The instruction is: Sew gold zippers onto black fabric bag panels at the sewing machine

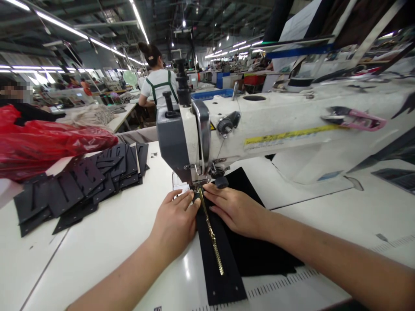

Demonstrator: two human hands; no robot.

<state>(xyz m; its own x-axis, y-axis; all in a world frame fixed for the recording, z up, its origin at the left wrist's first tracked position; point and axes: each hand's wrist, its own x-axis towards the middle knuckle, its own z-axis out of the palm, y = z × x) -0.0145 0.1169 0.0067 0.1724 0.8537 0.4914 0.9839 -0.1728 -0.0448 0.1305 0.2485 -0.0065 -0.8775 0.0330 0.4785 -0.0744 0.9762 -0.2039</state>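
Note:
A black strip with a gold-toothed zipper set along its middle lies under the presser foot of a white sewing machine. Close to the needle, my left hand is closed on the strip's left edge, thumb and fingers curled. My right hand lies on the black material to the right of the zipper, its fingers stretched toward the presser foot. Beneath the strip and off to the right spreads a larger black fabric piece. The fingertips at the needle are partly hidden.
Several black slotted pieces are heaped on the left of the white table, beside a red plastic bag. Pink-handled thread snips rest on the machine arm. Beyond the machine stands a person in a white shirt.

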